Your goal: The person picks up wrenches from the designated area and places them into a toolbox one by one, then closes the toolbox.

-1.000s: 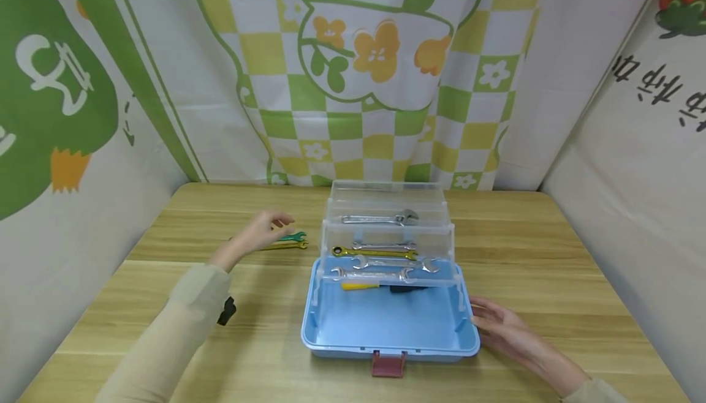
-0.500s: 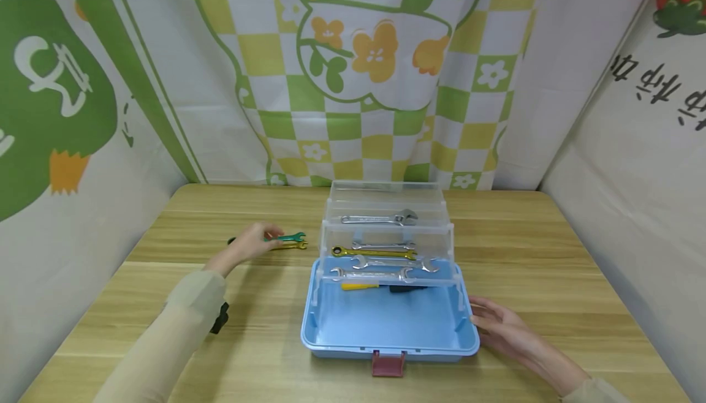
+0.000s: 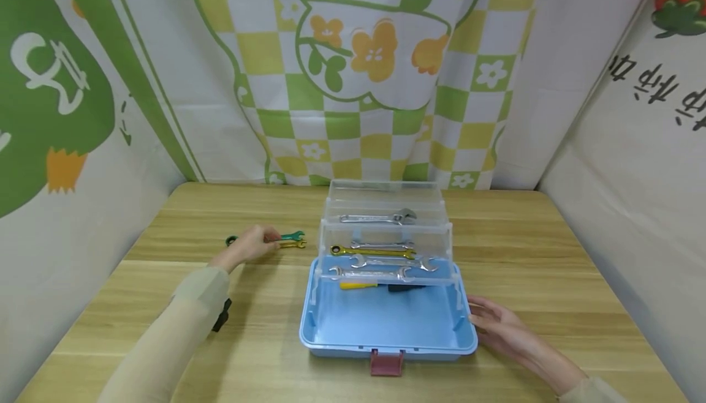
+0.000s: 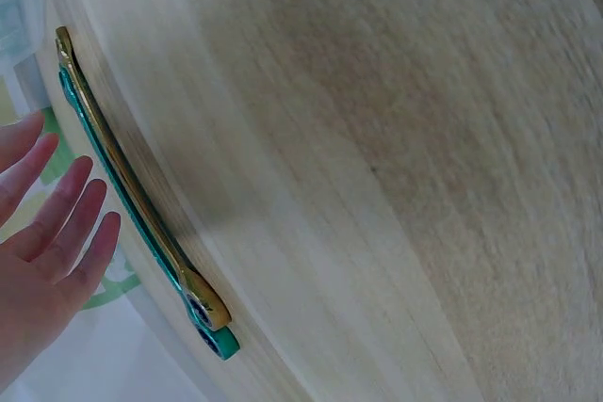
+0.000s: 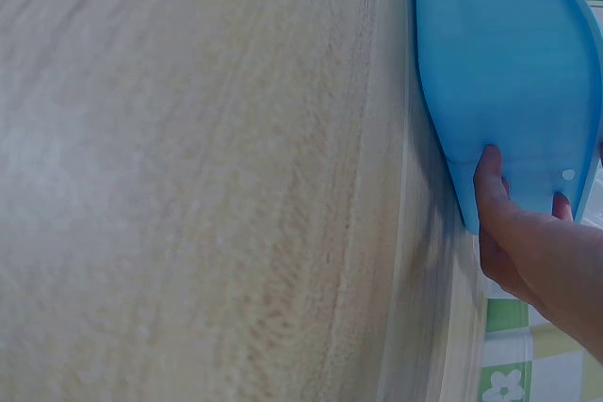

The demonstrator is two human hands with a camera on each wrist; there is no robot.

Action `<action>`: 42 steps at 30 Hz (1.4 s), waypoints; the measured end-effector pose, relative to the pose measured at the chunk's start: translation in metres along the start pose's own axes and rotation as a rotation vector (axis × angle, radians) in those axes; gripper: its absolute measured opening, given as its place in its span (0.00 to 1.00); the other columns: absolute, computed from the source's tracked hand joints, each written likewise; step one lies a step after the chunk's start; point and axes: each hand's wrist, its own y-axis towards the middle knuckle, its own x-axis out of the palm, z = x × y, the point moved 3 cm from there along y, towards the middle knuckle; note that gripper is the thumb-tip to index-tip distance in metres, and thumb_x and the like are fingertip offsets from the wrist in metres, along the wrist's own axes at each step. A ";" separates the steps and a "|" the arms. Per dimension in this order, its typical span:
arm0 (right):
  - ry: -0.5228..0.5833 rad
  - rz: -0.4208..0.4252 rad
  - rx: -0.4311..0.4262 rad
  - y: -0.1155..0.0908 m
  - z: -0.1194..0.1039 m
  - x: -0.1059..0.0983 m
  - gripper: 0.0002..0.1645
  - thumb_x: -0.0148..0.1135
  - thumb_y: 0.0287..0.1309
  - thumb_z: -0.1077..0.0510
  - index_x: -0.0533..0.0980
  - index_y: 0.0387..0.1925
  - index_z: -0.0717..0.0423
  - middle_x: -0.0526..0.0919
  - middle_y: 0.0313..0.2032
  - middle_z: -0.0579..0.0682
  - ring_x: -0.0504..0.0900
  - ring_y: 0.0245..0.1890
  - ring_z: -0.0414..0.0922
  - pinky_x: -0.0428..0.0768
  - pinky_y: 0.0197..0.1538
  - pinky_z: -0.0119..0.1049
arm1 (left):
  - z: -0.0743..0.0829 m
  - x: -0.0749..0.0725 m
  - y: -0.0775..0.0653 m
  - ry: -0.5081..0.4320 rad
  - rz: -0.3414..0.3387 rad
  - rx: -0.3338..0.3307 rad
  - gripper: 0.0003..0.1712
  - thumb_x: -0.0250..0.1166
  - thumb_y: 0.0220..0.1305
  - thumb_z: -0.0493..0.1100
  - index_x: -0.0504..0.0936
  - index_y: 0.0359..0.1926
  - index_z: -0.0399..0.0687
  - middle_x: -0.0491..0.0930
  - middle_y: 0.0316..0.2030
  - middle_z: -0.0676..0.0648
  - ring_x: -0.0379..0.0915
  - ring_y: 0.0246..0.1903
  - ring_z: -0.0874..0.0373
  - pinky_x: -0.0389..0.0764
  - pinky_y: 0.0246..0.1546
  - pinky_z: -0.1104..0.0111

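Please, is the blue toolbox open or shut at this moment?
Open: its clear trays stand raised toward the back, and the toolbox is uncovered in front of them.

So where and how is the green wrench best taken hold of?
Probably mid-shaft, coming from above and favouring the far side: the green wrench is long and slim and lies flat, while the gold wrench runs close along its near side, leaving little room there.
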 end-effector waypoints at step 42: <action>-0.001 0.015 0.009 0.001 0.001 0.000 0.36 0.49 0.61 0.59 0.46 0.62 0.72 0.56 0.60 0.68 0.68 0.54 0.44 0.67 0.56 0.46 | 0.000 0.012 0.018 0.141 0.020 -0.137 0.06 0.64 0.50 0.31 0.79 0.32 0.38 0.77 0.33 0.42 0.69 0.29 0.53 0.72 0.32 0.60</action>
